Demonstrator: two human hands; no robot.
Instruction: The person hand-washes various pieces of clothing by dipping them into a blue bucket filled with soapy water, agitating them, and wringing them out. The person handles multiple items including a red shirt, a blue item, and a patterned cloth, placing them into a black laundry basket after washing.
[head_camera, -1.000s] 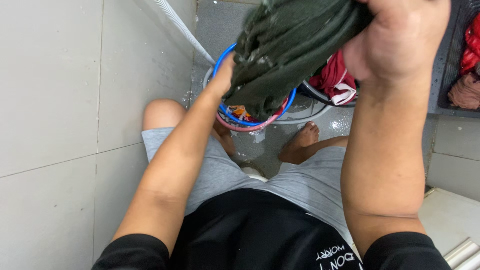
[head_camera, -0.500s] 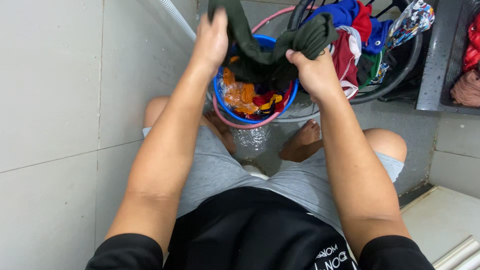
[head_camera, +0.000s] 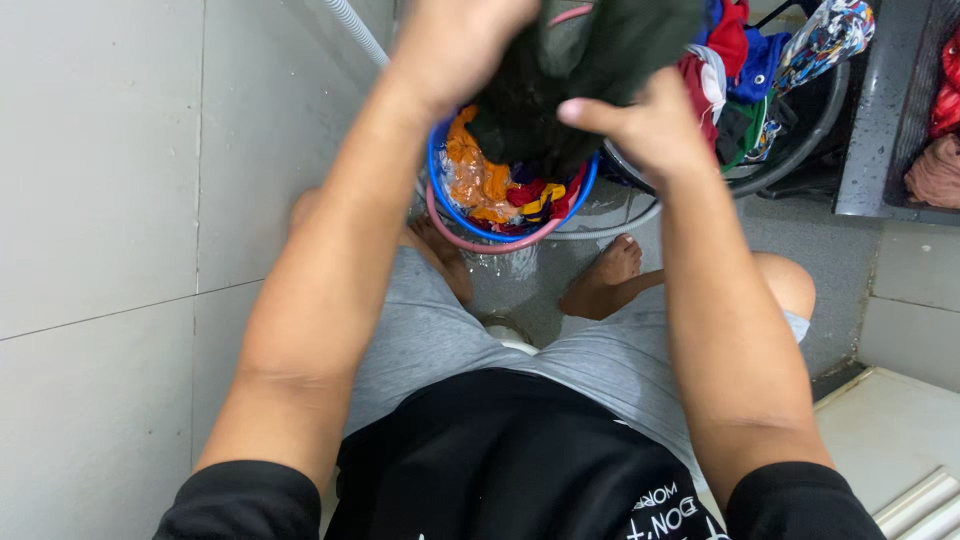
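A dark green wet garment hangs bunched above a blue basin. My left hand grips its left side near the top edge of the view. On the garment's right side is my right hand, fingers closed on the cloth. Orange, red and yellow clothes lie soaked inside the blue basin, which sits in a pink basin. Part of the garment runs out of view at the top.
A black basket of mixed coloured clothes stands right of the basins. A corrugated white hose runs along the tiled wall. My bare feet rest on the wet grey floor. A dark tray holds red cloth at far right.
Both hands have drawn closer together and nearer the camera, bunching the green garment that was spread between them half a second ago. One second ago it was held high in my right hand.
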